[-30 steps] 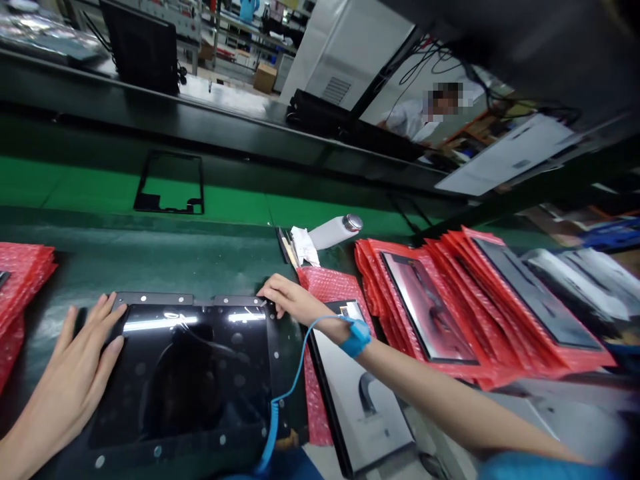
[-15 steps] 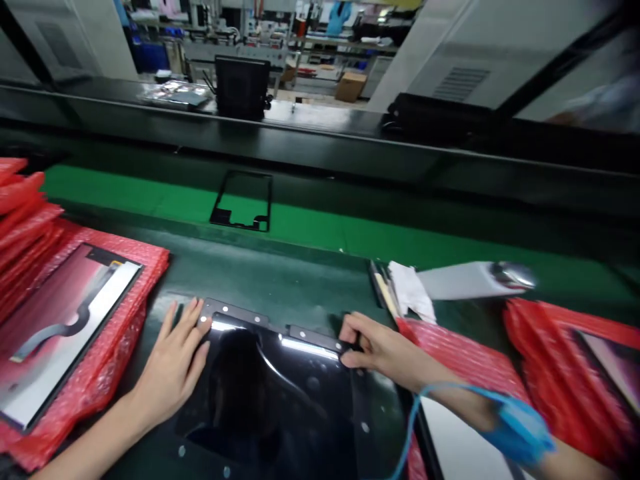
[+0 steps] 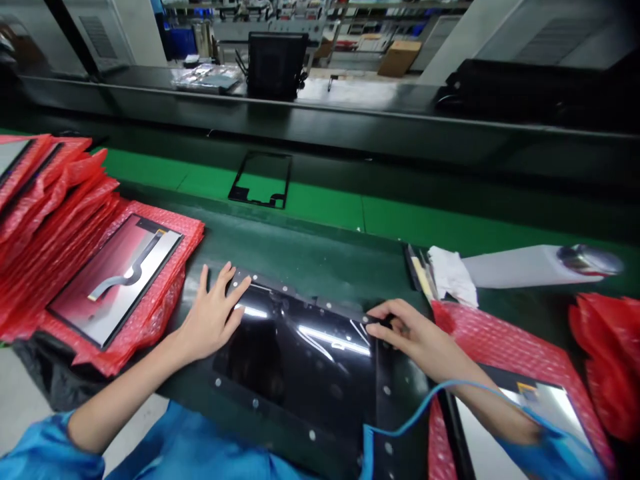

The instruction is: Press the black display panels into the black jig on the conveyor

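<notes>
A glossy black screen panel (image 3: 310, 353) lies in front of me, with a dark border bearing several pale round dots. My left hand (image 3: 213, 317) rests open with spread fingers at its upper left corner, the fingertips on the border. At the upper right corner, my right hand (image 3: 400, 327) is closed in a pinch on the panel's edge; the exact spot between thumb and forefinger is partly hidden. A blue coiled cord (image 3: 425, 410) runs from my right wrist down across the panel's right side.
Red bubble-wrap sleeves (image 3: 60, 247) are stacked at left, with a display with a ribbon cable (image 3: 120, 280) on top. At right lie another display (image 3: 520, 427), red wrap (image 3: 505, 340), a white bottle (image 3: 520, 267), tissue (image 3: 453, 273) and tools (image 3: 423, 273). A thin black frame (image 3: 263, 180) lies beyond.
The view has shifted, so the bench appears further right at left and my blue-clothed lap shows. Both hands stay at the same panel corners; the right fingers still pinch.
</notes>
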The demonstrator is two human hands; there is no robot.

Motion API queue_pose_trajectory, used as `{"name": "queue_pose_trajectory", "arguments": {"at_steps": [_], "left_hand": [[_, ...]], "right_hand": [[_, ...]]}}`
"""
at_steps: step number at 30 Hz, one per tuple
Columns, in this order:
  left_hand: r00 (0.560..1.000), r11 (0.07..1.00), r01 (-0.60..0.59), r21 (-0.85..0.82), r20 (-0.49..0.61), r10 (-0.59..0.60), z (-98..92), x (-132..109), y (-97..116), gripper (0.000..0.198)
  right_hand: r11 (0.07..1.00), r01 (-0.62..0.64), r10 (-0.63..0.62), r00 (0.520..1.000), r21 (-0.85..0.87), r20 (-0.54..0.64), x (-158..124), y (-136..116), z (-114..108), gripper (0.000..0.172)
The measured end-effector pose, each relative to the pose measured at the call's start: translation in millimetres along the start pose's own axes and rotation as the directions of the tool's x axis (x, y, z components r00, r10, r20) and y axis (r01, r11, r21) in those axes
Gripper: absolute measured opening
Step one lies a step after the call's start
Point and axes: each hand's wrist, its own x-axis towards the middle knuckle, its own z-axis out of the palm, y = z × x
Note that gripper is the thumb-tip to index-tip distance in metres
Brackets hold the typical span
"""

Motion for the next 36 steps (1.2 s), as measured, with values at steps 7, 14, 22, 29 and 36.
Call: {"name": "queue_pose_trajectory", "arguments": {"at_steps": [7, 14, 22, 29, 36], "left_hand": [[0.964, 0.959, -0.051, -0.277, 0.238, 0.120, -23.9, -21, -26, 0.059], [0.888, 0.938, -0.165, -0.305, 0.367, 0.276, -43.9, -37, -24, 0.091], [0.975, 0.984, -0.181, -0.001, 0.131, 0.179, -13.1, -55, -8, 0.083], [0.989, 0.993, 0.009, 0.118, -0.149, 0.009, 19.4, -65, 13, 0.081], [0.972, 0.987, 0.044, 0.157, -0.234, -0.007, 18.7, -65, 13, 0.076]], "right_hand": [[0.998, -0.023, 0.037, 0.973, 0.061, -0.229, -92, -7, 33, 0.067], [0.990, -0.116, 0.121, 0.991, 0.082, -0.060, -153, -11, 69, 0.071], [0.973, 0.133, -0.170, 0.966, -0.190, -0.196, -85, -73, 29, 0.048], [0.885, 0.395, -0.423, 0.904, -0.248, -0.068, -18, -98, 53, 0.049], [0.939, 0.316, -0.311, 0.949, 0.138, -0.054, 9, -95, 48, 0.042]]}}
